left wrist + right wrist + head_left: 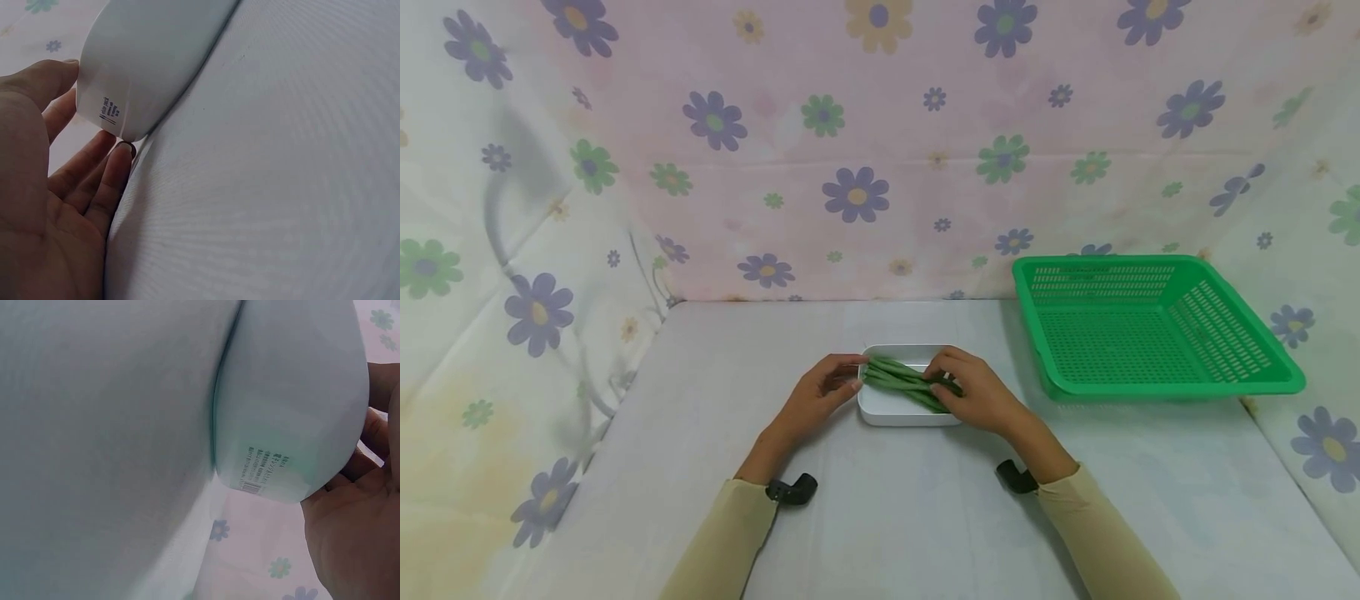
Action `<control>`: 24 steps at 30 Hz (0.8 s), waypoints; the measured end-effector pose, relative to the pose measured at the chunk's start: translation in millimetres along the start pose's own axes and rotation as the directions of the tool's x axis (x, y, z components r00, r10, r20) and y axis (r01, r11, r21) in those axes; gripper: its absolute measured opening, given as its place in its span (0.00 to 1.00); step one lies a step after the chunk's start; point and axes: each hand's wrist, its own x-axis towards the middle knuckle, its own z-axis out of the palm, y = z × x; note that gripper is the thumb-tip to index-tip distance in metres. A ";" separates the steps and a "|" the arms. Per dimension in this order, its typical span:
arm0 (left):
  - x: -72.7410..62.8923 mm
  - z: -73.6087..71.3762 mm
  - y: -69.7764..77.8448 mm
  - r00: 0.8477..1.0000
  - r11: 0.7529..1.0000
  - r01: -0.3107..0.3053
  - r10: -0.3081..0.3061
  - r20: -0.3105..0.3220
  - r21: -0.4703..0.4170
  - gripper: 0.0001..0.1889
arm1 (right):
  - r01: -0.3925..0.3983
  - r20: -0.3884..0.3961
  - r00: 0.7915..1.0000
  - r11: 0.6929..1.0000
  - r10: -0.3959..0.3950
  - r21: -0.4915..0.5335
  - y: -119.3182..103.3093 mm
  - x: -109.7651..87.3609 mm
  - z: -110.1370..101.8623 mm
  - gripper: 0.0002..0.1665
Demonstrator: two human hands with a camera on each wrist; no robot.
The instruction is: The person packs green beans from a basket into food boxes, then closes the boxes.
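A bundle of long green beans [895,376] lies slantwise in a small white rectangular container [904,419] on the table. At the container's left end is my left hand [822,390], fingers loosely bent, fingertips right at the end wall. The left wrist view shows that hand [69,181] with its thumb tip by the rim, near small blue print on the wall. My right hand [973,392] reaches over the container's right end and holds the beans' right ends between thumb and fingers. In the right wrist view, the container wall partly hides that hand's fingertips.
A large green plastic basket [1165,388] with slotted walls stands at the back right of the white-covered table [880,517]. Flowered cloth [857,242] hangs behind and on both sides. A black device [793,489] sits on each wrist.
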 end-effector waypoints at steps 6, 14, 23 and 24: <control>2.0 1.9 3.4 1.000 1.000 -0.009 0.009 -0.001 -0.004 0.23 | 0.014 -0.068 0.998 1.000 -0.015 -0.016 -0.9 -2.2 -3.4 0.09; 4.9 2.0 7.7 1.000 1.000 0.003 -0.003 0.003 0.001 0.22 | 0.031 -0.192 0.980 0.996 -0.046 -0.081 -1.9 -8.1 -7.3 0.10; -0.7 1.7 19.9 0.997 0.995 0.056 -0.051 -0.064 0.081 0.21 | 0.076 -0.224 0.970 0.991 -0.098 -0.107 -10.6 -32.3 -19.5 0.19; -2.5 0.5 23.3 0.996 0.993 0.064 -0.057 -0.075 0.099 0.21 | 0.079 -0.228 0.968 0.991 -0.103 -0.109 -12.1 -35.5 -21.6 0.20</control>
